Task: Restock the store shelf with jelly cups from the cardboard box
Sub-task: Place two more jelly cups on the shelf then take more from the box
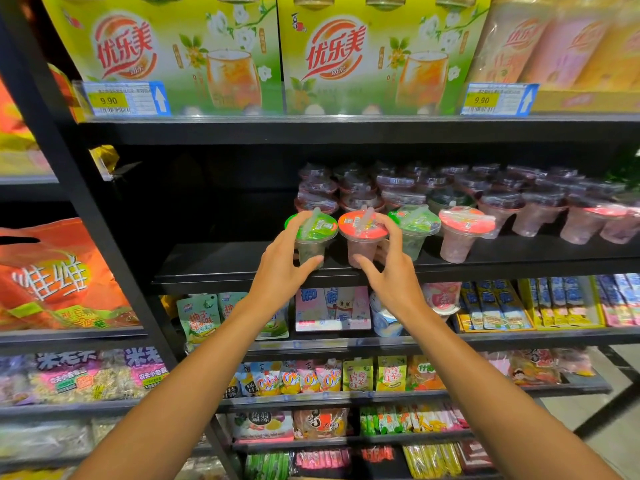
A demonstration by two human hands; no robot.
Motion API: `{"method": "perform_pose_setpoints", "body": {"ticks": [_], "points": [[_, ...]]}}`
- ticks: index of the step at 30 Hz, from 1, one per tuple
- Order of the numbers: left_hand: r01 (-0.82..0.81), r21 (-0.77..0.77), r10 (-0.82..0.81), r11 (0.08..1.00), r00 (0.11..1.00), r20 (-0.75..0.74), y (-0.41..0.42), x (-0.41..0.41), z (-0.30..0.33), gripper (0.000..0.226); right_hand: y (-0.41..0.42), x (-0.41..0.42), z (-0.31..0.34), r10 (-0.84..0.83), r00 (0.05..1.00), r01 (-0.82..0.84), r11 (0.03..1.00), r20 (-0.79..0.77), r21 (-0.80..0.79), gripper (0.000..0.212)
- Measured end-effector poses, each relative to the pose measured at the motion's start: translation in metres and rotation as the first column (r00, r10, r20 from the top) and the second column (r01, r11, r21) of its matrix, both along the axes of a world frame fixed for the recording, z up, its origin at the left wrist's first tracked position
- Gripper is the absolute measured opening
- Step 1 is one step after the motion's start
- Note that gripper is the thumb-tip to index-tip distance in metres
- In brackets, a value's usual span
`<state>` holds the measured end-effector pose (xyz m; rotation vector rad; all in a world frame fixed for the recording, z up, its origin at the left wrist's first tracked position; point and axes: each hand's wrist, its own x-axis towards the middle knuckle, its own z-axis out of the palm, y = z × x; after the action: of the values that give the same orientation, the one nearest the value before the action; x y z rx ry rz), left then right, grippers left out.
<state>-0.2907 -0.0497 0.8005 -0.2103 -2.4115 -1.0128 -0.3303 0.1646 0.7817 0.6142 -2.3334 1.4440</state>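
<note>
Forearms reach in: left hand (282, 263) wraps the green-lid jelly cup (313, 237), right hand (389, 268) wraps the red-lid jelly cup (362, 239). Both stand at the shelf (225, 268) front edge, extending the front row (460, 233) leftward. Cardboard box not visible.

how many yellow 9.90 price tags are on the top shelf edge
2. One price tag sits at the left end, under the left green milk tea box; the other at the right, beside the second box. More may lie out of frame.
</note>
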Motion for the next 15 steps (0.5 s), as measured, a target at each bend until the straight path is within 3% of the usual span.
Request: {"method": "perform_pose_setpoints", "body": {"ticks": [4,10,13,15], "points": [[0.012,0.020,-0.013,1.000,1.000,0.027,0.002,0.001,0.001,0.085,-0.001,0.002,0.001,0.010,1.000,-0.010,1.000,0.017,0.006,0.084],[0.023,-0.005,-0.023,1.000,0.997,0.074,-0.005,0.017,0.003,0.106,0.008,0.019,-0.006,-0.026,1.000,0.026,0.999,0.006,0.026,0.103],[-0.049,-0.098,0.057,0.994,0.996,0.073,-0.018,0.032,0.003,0.104,0.020,0.041,-0.014,-0.067,0.998,0.067,0.998,0.005,-0.015,0.095],[-0.101,-0.197,0.108,0.975,0.994,0.025,-0.031,0.046,0.000,0.090,0.028,0.057,-0.021,-0.108,0.993,0.108,0.994,-0.045,-0.011,0.074]]}}
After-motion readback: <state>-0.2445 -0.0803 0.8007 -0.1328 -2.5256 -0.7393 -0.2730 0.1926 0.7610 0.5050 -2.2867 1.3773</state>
